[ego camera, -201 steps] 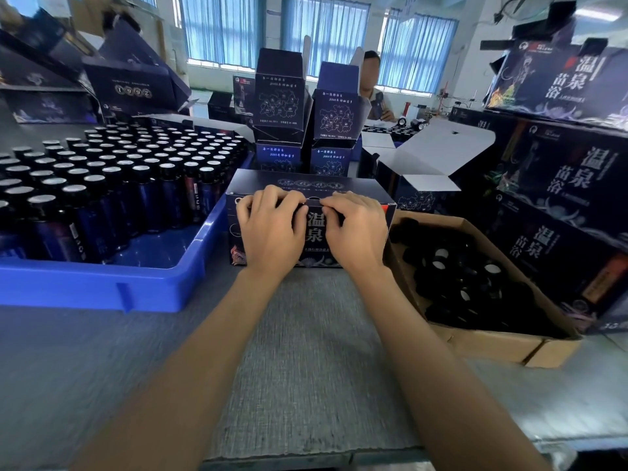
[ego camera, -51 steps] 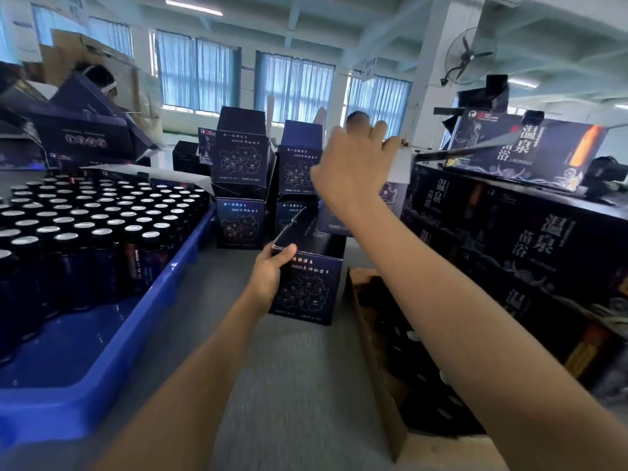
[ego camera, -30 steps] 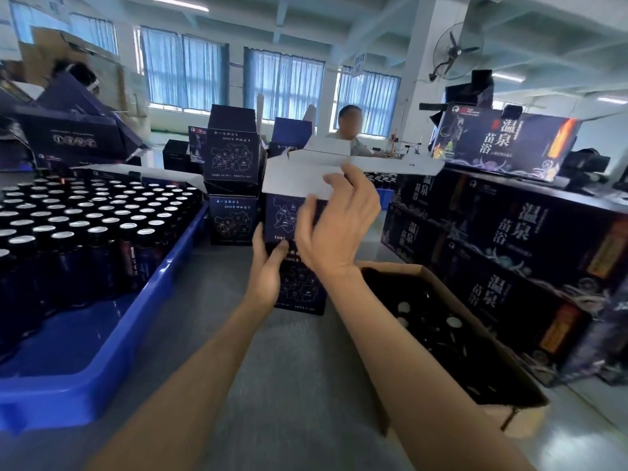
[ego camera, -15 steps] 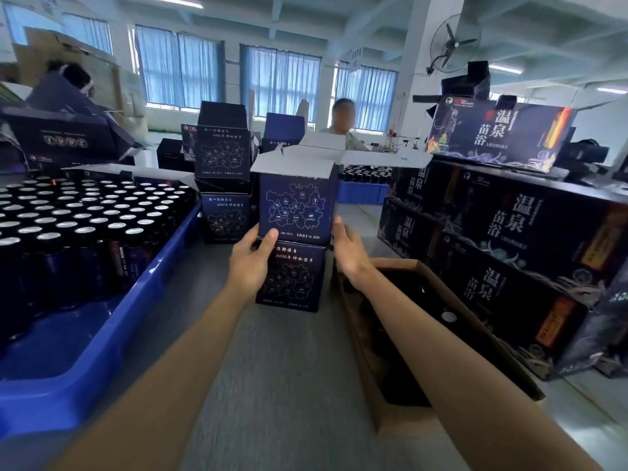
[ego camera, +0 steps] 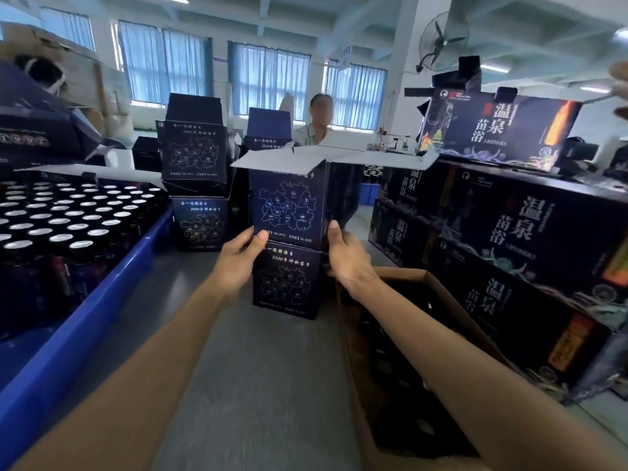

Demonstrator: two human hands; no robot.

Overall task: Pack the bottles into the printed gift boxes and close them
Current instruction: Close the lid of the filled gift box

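A dark printed gift box (ego camera: 289, 209) with its white top flaps spread open stands on a second printed box (ego camera: 287, 283) on the grey table. My left hand (ego camera: 238, 258) grips the upper box's lower left edge, thumb on the front. My right hand (ego camera: 346, 256) holds its lower right side. Several dark bottles with silver caps (ego camera: 68, 226) fill the blue tray (ego camera: 112, 300) on the left.
A brown carton (ego camera: 438, 294) of dark items sits right of the boxes. Stacked closed gift boxes (ego camera: 516, 239) form a wall on the right. More open printed boxes (ego camera: 197, 185) stand behind, and a person (ego camera: 317, 120) sits at the far side.
After closing a flat box, I turned to the box stack. The right hand brought an open-flapped box onto the lower one; both hands now hold its bottom edges.
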